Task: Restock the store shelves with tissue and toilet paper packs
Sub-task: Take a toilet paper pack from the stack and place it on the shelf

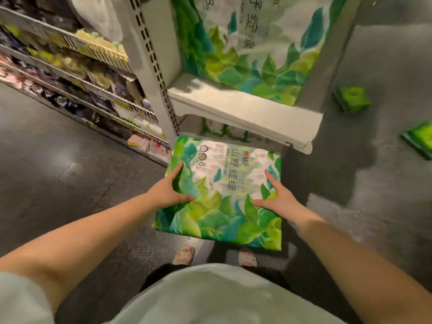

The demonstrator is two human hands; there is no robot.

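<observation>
Head view: left hand point(167, 191) and right hand point(279, 199), fingers spread flat, press opposite sides of green tissue pack point(222, 197) below shelf point(243, 108) edge.

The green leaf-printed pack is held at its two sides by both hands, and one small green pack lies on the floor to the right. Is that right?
Not quite. The head view shows two small green packs on the floor, one nearer the shelf, another at the edge. Both hands, left and right, do hold the leaf-printed pack.
</observation>
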